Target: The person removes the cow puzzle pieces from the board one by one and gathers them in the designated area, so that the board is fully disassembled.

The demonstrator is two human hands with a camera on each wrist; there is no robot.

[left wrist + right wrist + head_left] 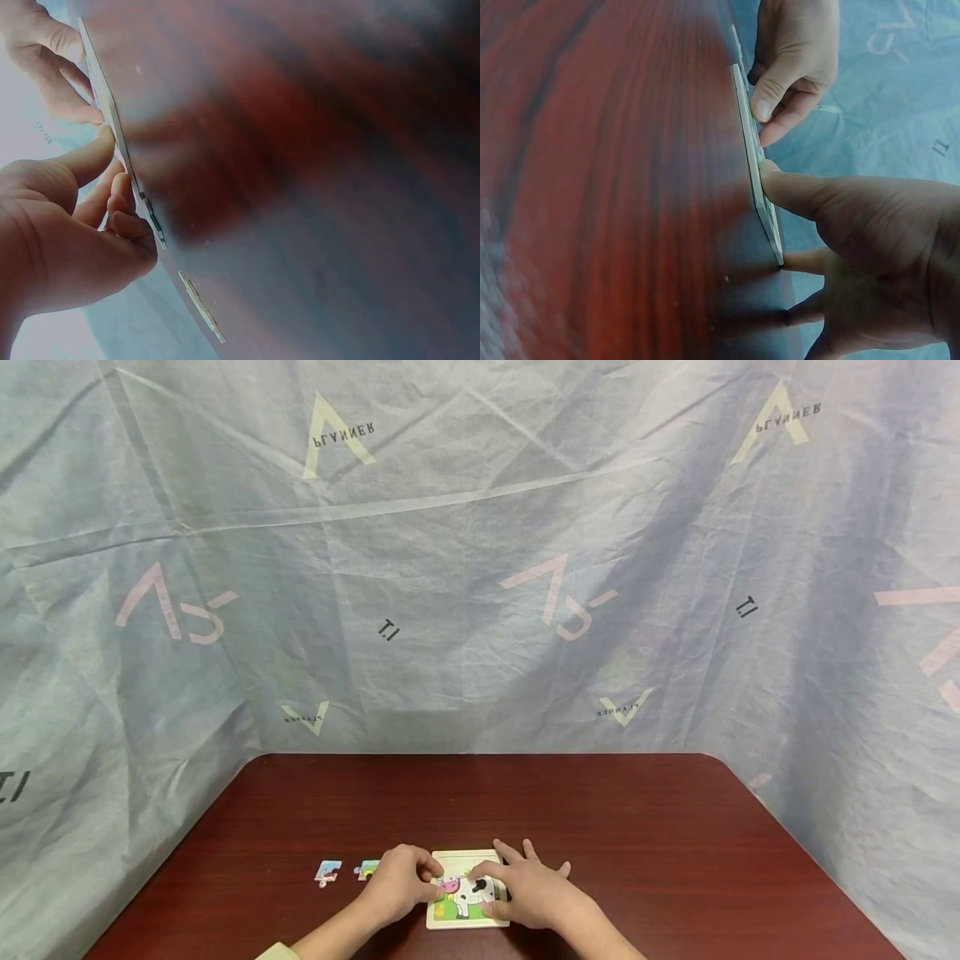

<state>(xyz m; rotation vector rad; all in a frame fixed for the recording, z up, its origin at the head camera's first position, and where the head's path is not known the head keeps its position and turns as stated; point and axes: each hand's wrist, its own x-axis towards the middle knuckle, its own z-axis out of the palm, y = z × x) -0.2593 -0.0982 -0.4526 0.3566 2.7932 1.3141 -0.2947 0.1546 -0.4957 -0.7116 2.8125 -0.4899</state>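
A wooden tray puzzle with a cow picture lies flat on the table between the hands. My left hand is at its left side, thumb and index finger pinching a puzzle piece by the cow's pink muzzle. That piece sits in the picture area, partly hidden by the fingertips. My right hand reaches over the right side with fingers spread; its thumb and index finger touch the cow's body, while the other fingers extend past the frame. In the right wrist view, the right thumb presses on the puzzle's face.
Two loose puzzle pieces lie left of the tray on the dark red table: a blue and pink one and a green and yellow one, partly behind the left hand. A grey printed cloth hangs around the table.
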